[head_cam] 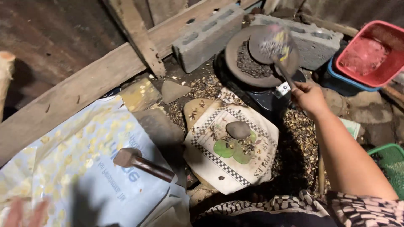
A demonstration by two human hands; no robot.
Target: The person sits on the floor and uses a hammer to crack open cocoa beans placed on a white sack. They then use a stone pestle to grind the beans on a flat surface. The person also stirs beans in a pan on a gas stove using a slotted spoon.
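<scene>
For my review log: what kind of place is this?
Likely a rough shed used as a hand-work spot on the ground: concrete blocks, a plank wall, a wooden mallet on a printed sack, husks strewn about.

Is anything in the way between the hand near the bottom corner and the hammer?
Nothing visible. The left hand is blurred at the bottom left, and only the bare printed plastic sack lies between it and the hammer. The right hand holds a scoop over the round tray.

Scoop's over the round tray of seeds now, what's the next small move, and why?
Probably dip the scoop into the seeds on the round tray. The right hand holds its handle above the pile; the left hand is blurred at the frame's lower edge, holding nothing visible.
</scene>
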